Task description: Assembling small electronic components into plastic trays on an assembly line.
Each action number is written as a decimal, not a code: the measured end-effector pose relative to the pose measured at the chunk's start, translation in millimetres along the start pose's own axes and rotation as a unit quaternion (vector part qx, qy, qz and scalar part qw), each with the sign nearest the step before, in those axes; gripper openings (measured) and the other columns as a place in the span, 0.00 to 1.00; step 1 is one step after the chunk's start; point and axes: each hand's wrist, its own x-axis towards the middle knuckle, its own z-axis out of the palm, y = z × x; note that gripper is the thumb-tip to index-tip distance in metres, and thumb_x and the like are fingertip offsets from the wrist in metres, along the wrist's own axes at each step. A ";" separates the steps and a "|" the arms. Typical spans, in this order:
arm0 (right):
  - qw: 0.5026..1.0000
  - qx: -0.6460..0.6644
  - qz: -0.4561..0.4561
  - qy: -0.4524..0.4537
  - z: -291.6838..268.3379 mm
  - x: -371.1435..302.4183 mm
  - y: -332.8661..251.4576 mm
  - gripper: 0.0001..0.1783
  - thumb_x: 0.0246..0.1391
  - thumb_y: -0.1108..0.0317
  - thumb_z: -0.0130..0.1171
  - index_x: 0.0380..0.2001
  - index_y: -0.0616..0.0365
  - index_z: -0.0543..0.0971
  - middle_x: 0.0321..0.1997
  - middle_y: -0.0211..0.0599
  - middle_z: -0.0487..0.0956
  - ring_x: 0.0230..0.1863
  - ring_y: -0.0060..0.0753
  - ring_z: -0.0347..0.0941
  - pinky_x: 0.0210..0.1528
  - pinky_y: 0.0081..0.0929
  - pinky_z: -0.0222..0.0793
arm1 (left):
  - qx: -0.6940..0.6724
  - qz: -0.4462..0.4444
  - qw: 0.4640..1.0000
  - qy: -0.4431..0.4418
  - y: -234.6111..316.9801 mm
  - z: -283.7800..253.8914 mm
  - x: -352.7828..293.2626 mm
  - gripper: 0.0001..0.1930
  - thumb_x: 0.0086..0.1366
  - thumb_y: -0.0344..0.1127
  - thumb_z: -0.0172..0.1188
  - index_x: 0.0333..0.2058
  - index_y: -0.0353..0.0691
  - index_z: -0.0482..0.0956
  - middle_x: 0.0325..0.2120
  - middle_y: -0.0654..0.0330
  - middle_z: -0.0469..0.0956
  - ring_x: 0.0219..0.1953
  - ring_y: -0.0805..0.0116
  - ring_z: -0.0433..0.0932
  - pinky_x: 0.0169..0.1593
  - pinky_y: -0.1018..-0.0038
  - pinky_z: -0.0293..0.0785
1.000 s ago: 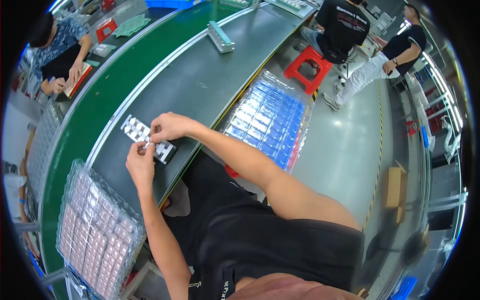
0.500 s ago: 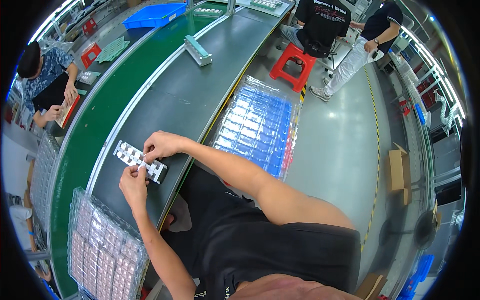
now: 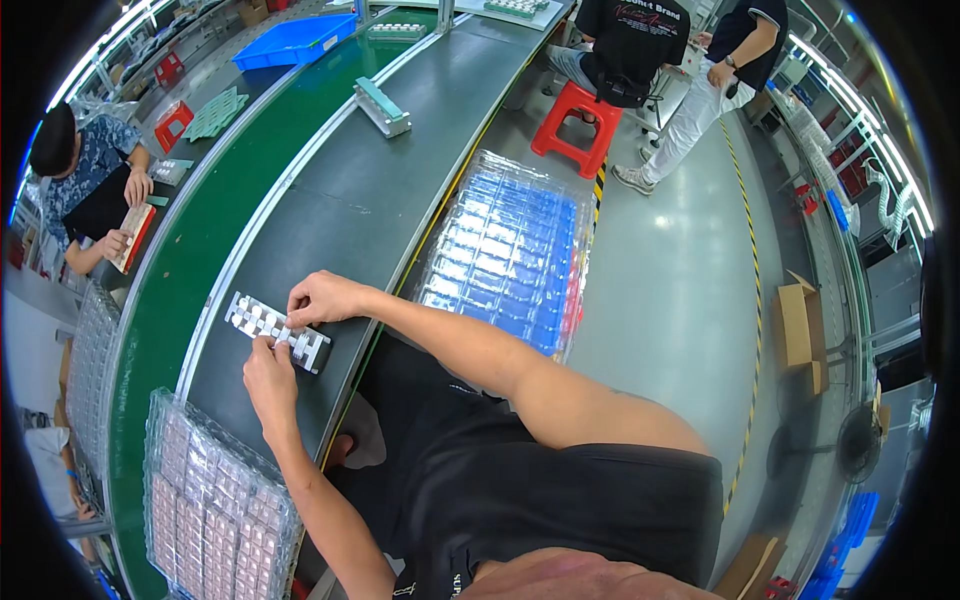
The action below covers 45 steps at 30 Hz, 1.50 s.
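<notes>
A silver-grey metal fixture (image 3: 312,352) lies at a slant on the dark bench top, with a row of small white round-topped parts (image 3: 256,317) along its far-left half. My left hand (image 3: 269,378) rests at its near edge, thumb and fingers drawn together against the middle of the row. From the other side my right hand (image 3: 328,298) reaches over, its thumb and forefinger pinched down by the same spot. Whatever small piece sits between the fingertips is hidden by them.
A stack of clear plastic trays (image 3: 215,500) stands at the near left; clear-and-blue trays (image 3: 505,250) lie right of the bench. Farther up the bench sits a green-topped block (image 3: 382,108). A co-worker (image 3: 95,190) works at the left, and two people are beyond a red stool (image 3: 577,130).
My left hand's fingers have shifted slightly along the fixture and lie closer together. My right hand stays pinched at the row. The whole view has moved a little.
</notes>
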 end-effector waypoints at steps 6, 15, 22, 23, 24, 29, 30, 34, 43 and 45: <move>1.000 -0.021 -0.018 0.012 1.7 0.1 8.2 0.17 0.50 0.57 0.67 0.32 0.63 0.84 0.27 0.35 0.84 0.27 0.23 0.78 0.31 0.23 0.73 | -0.086 -0.020 0.996 -0.028 1.2 -6.3 -1.5 0.11 0.62 0.33 0.61 0.39 0.30 0.77 0.28 0.46 0.81 0.32 0.49 0.81 0.38 0.61 0.75; 0.999 -0.030 -0.026 0.020 1.8 0.1 10.9 0.18 0.48 0.57 0.67 0.32 0.63 0.84 0.27 0.36 0.83 0.29 0.25 0.79 0.34 0.24 0.74 | 0.003 -0.009 1.000 -0.011 -3.5 -5.4 -0.5 0.11 0.59 0.34 0.62 0.35 0.32 0.78 0.27 0.47 0.81 0.30 0.49 0.81 0.38 0.59 0.75; 0.999 -0.015 -0.030 0.031 2.2 -0.6 9.6 0.17 0.47 0.58 0.68 0.31 0.64 0.84 0.26 0.36 0.83 0.25 0.23 0.78 0.30 0.23 0.73 | -0.049 -0.054 0.997 0.011 3.9 -34.7 -14.8 0.10 0.58 0.33 0.60 0.34 0.31 0.76 0.26 0.47 0.80 0.29 0.50 0.81 0.37 0.59 0.74; 0.999 -0.015 -0.031 0.031 2.3 -0.7 10.4 0.17 0.47 0.58 0.68 0.31 0.64 0.84 0.26 0.36 0.83 0.25 0.23 0.78 0.30 0.23 0.73 | -0.092 -0.059 0.994 0.025 5.2 -40.1 -17.3 0.10 0.58 0.33 0.60 0.34 0.30 0.76 0.25 0.48 0.80 0.28 0.54 0.80 0.36 0.61 0.74; 0.999 -0.013 -0.037 0.037 2.3 -1.0 11.1 0.17 0.48 0.58 0.68 0.31 0.64 0.83 0.26 0.36 0.83 0.25 0.23 0.78 0.30 0.23 0.74 | -0.134 -0.065 0.988 0.038 5.2 -43.2 -19.8 0.11 0.58 0.33 0.59 0.34 0.30 0.76 0.25 0.50 0.79 0.26 0.58 0.79 0.35 0.62 0.74; 0.999 0.009 -0.034 0.032 2.4 -1.0 10.0 0.17 0.49 0.59 0.67 0.32 0.65 0.83 0.27 0.36 0.83 0.26 0.24 0.78 0.31 0.23 0.75 | -0.341 -0.108 0.934 0.011 -11.2 -49.5 -23.0 0.09 0.62 0.29 0.54 0.40 0.31 0.75 0.28 0.57 0.78 0.27 0.71 0.77 0.31 0.76 0.74; 0.999 0.028 -0.034 0.032 3.1 -0.9 10.2 0.17 0.49 0.59 0.67 0.32 0.65 0.83 0.27 0.37 0.83 0.26 0.24 0.78 0.31 0.23 0.75 | -0.385 -0.108 0.917 0.009 -14.0 -50.4 -23.2 0.10 0.63 0.27 0.51 0.42 0.31 0.74 0.30 0.57 0.78 0.28 0.72 0.77 0.31 0.78 0.75; 0.997 0.067 -0.023 0.028 3.2 -2.1 10.9 0.17 0.50 0.59 0.67 0.34 0.65 0.82 0.29 0.38 0.83 0.27 0.24 0.78 0.32 0.22 0.75 | -0.453 -0.106 0.885 0.027 -19.2 -54.5 -25.5 0.12 0.66 0.27 0.50 0.47 0.33 0.73 0.35 0.58 0.77 0.30 0.73 0.77 0.31 0.80 0.77; 0.996 0.076 -0.021 0.031 2.8 -2.7 13.0 0.15 0.53 0.62 0.66 0.35 0.64 0.82 0.30 0.35 0.83 0.28 0.21 0.77 0.33 0.21 0.74 | -0.507 -0.105 0.854 0.049 -14.2 -60.7 -32.5 0.14 0.66 0.24 0.47 0.49 0.33 0.71 0.37 0.56 0.76 0.31 0.72 0.78 0.33 0.79 0.77; 0.996 0.080 -0.018 0.031 2.6 -2.5 13.1 0.15 0.54 0.62 0.66 0.36 0.64 0.82 0.30 0.34 0.82 0.28 0.21 0.77 0.33 0.21 0.74 | -0.517 -0.104 0.848 0.051 -13.8 -63.1 -33.9 0.14 0.66 0.24 0.47 0.49 0.33 0.71 0.37 0.56 0.76 0.31 0.72 0.78 0.33 0.79 0.78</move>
